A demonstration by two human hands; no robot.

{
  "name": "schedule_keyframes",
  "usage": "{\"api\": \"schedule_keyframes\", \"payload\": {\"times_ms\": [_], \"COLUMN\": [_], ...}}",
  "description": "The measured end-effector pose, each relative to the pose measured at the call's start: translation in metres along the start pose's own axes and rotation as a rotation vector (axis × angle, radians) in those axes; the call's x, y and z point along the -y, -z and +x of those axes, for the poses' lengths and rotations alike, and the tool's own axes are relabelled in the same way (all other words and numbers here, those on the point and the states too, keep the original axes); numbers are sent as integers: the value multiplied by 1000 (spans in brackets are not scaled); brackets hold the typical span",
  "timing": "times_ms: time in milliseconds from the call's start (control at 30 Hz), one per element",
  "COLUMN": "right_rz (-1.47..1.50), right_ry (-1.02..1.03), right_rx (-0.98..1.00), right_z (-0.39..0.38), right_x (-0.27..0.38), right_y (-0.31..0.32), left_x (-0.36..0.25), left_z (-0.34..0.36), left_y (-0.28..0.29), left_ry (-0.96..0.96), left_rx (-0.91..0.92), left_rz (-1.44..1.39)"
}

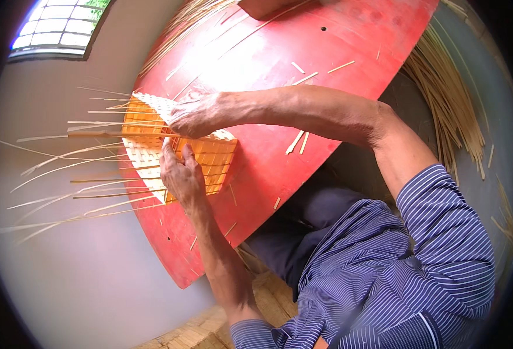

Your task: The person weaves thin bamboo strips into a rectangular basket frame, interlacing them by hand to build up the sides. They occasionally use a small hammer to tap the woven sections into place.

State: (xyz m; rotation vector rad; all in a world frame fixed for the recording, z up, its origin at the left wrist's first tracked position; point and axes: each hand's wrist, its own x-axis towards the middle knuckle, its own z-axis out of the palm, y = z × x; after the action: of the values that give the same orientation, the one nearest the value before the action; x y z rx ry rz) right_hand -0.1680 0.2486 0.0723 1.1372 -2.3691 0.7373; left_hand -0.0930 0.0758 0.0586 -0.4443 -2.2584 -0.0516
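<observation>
A woven basket (217, 166) of flat yellow and pale strips, bamboo-like, rests on its side at the left part of the red table (280, 70). Long loose strips (88, 185) stick out from it toward the wall. My left hand (181, 174) grips the near part of the weave, its thumb and forefinger pointing up toward the other hand. Just above, my right hand (195, 113) is closed against the basket's upper part. Its fingertips are hidden, so what they pinch does not show.
Short strip offcuts (306, 78) lie scattered over the table. A bundle of long strips (186, 26) lies along its far left edge, near a brown block (265, 7). Another large bundle (445, 93) is off the table's right side. A barred window (59, 26) is at upper left.
</observation>
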Motion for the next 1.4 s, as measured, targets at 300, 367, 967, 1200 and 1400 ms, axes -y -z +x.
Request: {"api": "schedule_keyframes", "payload": {"times_ms": [300, 367, 967, 1200, 1400], "right_rz": [29, -1, 774, 859, 205], "right_ry": [-48, -59, 63, 64, 43], "right_rx": [34, -19, 426, 561, -73], "right_z": [-14, -2, 36, 58, -7], "right_x": [15, 22, -75, -79, 2], "right_y": [16, -12, -12, -25, 12], "left_x": [-3, 16, 18, 14, 28], "left_z": [10, 2, 9, 3, -13], "left_y": [-14, -15, 11, 15, 16], "left_ry": [548, 506, 594, 596, 561], "left_rx": [248, 232, 398, 384, 289], "left_rz": [-660, -720, -837, -895, -899]}}
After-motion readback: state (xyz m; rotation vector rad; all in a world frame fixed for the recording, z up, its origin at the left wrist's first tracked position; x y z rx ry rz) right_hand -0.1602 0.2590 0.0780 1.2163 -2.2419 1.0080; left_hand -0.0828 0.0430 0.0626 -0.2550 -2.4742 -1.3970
